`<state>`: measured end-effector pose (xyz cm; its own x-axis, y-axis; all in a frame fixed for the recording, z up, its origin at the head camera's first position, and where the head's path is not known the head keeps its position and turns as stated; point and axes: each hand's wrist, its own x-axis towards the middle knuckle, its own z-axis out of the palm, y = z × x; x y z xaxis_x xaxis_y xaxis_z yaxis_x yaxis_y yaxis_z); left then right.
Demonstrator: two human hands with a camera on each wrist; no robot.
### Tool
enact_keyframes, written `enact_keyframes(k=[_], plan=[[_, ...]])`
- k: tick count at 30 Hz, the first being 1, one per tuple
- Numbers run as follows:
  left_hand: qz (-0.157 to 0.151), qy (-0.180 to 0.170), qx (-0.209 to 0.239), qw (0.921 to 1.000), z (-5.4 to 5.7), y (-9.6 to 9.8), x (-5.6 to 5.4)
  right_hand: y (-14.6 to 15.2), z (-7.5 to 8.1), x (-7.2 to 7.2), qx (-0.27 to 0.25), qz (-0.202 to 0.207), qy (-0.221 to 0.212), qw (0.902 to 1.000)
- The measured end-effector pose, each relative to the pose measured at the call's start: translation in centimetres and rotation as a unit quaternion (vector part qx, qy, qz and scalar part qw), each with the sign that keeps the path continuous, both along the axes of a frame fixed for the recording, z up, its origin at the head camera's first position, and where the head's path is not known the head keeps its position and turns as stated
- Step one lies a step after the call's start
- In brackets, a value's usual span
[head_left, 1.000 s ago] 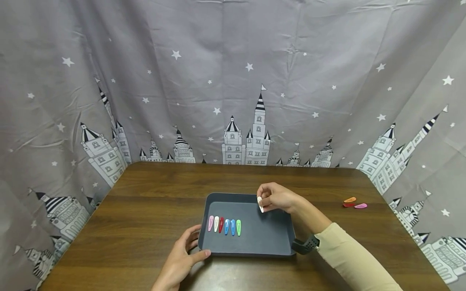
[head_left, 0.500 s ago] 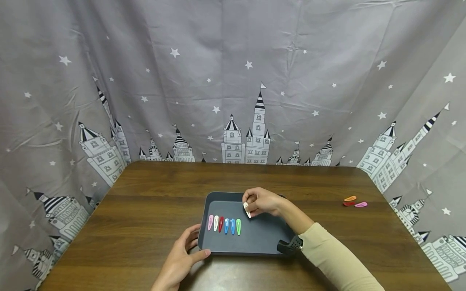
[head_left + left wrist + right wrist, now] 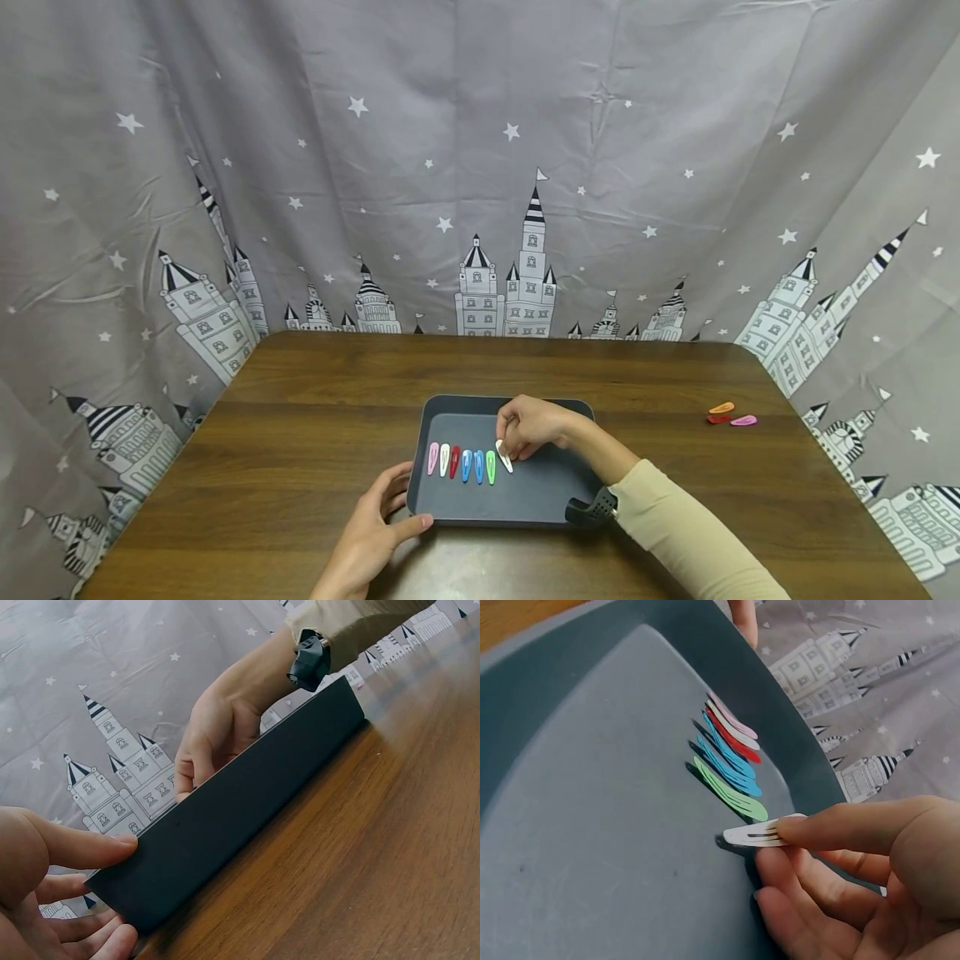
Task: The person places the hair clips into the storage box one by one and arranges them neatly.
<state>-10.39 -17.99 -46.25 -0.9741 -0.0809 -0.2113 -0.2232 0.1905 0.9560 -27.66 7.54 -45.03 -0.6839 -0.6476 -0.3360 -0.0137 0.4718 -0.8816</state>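
A white snap hair clip (image 3: 504,457) is pinched between the thumb and fingers of my right hand (image 3: 529,428), low over the floor of a dark grey tray (image 3: 540,502). In the right wrist view, this white clip (image 3: 754,835) slants beside a green hair clip (image 3: 731,791). Left of it in the head view runs a row of clips: pink (image 3: 432,458), white (image 3: 444,460), red (image 3: 454,462), two blue (image 3: 472,467) and green (image 3: 491,467). My left hand (image 3: 375,525) grips the tray's near left corner, thumb on the rim and fingers along the side.
On the wooden table (image 3: 300,433), right of the tray, lie an orange hair clip (image 3: 722,407), a red one (image 3: 718,419) and a pink one (image 3: 744,421). A grey curtain (image 3: 405,167) with castles and stars hangs behind the table. The tray has raised walls.
My right hand has moved left and down inside the tray, bringing the white hair clip beside the green one. The left hand stays on the tray's corner.
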Motion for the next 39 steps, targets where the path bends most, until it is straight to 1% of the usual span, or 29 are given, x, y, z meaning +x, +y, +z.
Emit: enact_keyframes(k=[3,8,10,16,19,22,26,31,35,39], plan=[[0.0,0.001,0.0,1.0,0.0,0.0,0.0,-0.1,0.1,0.2,0.012,0.004,0.02,0.9997],[-0.001,0.006,0.002,1.0,0.0,0.0,0.1,-0.2,0.2,0.3,0.025,0.016,0.037,0.9989],[0.0,0.007,0.003,1.0,0.1,-0.1,0.1,-0.2,0.3,0.3,0.033,0.024,0.053,0.9978],[0.003,0.007,0.001,1.0,0.0,-0.1,0.1,-0.1,0.3,0.4,0.077,0.044,0.125,0.9882],[0.004,0.005,-0.002,1.0,0.0,-0.1,0.0,-0.2,0.3,0.6,0.094,0.048,0.143,0.984],[0.004,0.006,-0.003,1.0,0.0,-0.1,0.0,-0.2,0.5,0.8,0.101,0.054,0.157,0.9809],[0.001,0.007,-0.003,1.0,0.1,0.1,0.0,-0.2,0.7,1.1,0.104,0.058,0.171,0.9781],[0.0,0.004,0.001,1.0,0.2,0.2,0.0,0.1,0.7,1.0,0.111,0.058,0.178,0.976],[0.003,0.005,-0.005,1.0,0.2,0.1,0.1,0.1,0.7,0.8,0.1,0.074,0.177,0.9763],[0.0,0.013,-0.004,0.9999,0.1,0.0,0.1,0.4,1.0,0.7,0.106,0.088,0.174,0.9751]])
